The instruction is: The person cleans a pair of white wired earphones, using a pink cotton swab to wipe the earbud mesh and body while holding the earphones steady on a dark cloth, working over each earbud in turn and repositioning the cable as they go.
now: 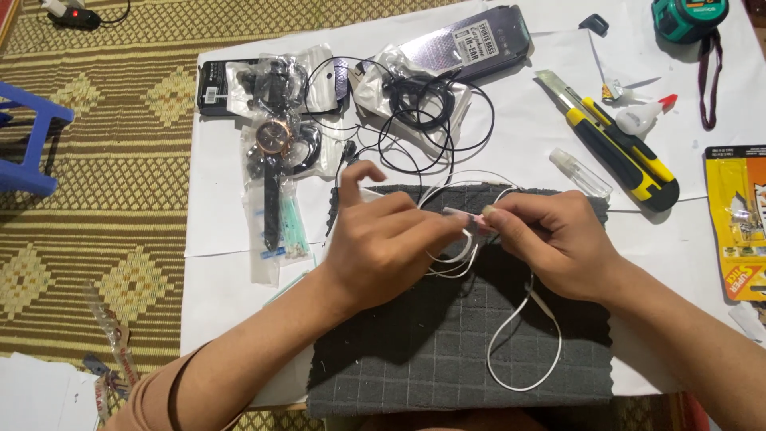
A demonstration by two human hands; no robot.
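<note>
Both hands, left hand point(383, 239) and right hand point(550, 243), pinching white cable point(523, 351), grey box point(471, 40) above, yellow packet point(738, 215) right

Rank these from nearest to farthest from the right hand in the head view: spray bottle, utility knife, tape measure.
From the right hand:
1. Spray bottle, just above it.
2. Utility knife, up and to the right, beyond the bottle.
3. Tape measure, top right corner.

Home floor workspace: woven patterned mat point(120, 144), white paper sheets point(231, 199), grey cloth point(447, 351), utility knife point(614, 152), tape measure point(688, 17), glue bottle point(642, 118), blue stool point(28, 144).
</note>
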